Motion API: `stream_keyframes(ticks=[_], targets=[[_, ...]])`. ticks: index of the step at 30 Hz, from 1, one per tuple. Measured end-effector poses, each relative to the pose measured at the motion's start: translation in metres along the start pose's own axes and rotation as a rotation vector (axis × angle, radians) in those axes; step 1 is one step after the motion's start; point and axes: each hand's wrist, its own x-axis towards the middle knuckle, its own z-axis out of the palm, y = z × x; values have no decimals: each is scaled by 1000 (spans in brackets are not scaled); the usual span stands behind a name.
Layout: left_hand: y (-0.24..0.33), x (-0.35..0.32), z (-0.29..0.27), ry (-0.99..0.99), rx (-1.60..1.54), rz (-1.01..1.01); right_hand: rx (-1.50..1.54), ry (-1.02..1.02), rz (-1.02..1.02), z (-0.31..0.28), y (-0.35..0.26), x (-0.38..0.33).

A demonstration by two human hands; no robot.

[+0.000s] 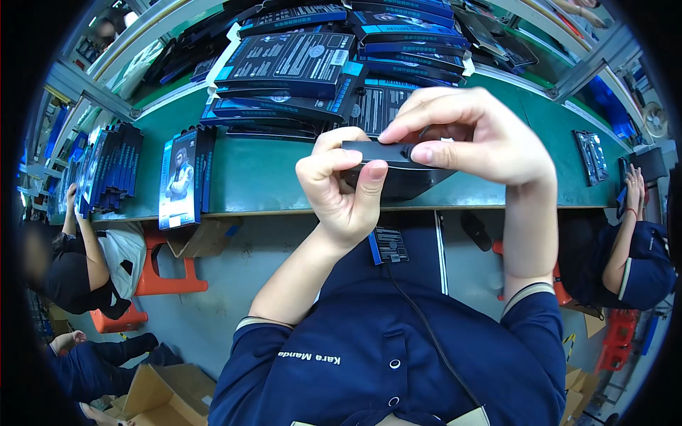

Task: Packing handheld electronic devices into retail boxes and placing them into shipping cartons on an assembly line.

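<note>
Above the near edge of the green table [273,184], both my hands grip a thin black box [408,186], its narrow end turned up. The left end of the box is pinched between thumb and fingers of my left hand [344,181]. My right hand [476,138] bends over the other end, thumb and fingertips pressed at the top edge. A small whitish bit shows beside the right fingers; what lies under them is hidden. Just beyond my hands are piled flat black-and-blue cartons [284,64], several with end flaps up.
Upright cartons [186,177] and a row of similar ones [110,167] stand at the left. A dark packet [590,157] lies at the right. Co-workers sit on both sides, near orange stools [167,270]. A small dark printed card [389,246] is by my lap. An opened cardboard box [167,394] stands lower left.
</note>
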Motion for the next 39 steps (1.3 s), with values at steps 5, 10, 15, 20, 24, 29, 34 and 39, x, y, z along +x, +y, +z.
stream_keyframes(ticks=[5,10,15,20,24,29,34,39], targets=[[-1,3,0,-54,36,-17,-327,-38,-103,-12,-19,8],[-1,2,-1,-49,65,16,-644,-92,-369,-5,-16,11],[-5,4,1,-52,51,46,-922,-138,-495,4,-36,12],[-11,-1,0,-3,86,79,-870,-148,-496,1,-32,15],[-5,8,7,-14,17,50,-675,78,-423,-31,-78,-4],[-11,6,2,-16,33,14,-625,-92,-393,-26,-18,14],[-10,4,7,1,80,124,-337,-16,-248,-8,3,5],[-9,4,9,-60,191,100,-560,18,-355,2,-10,6]])
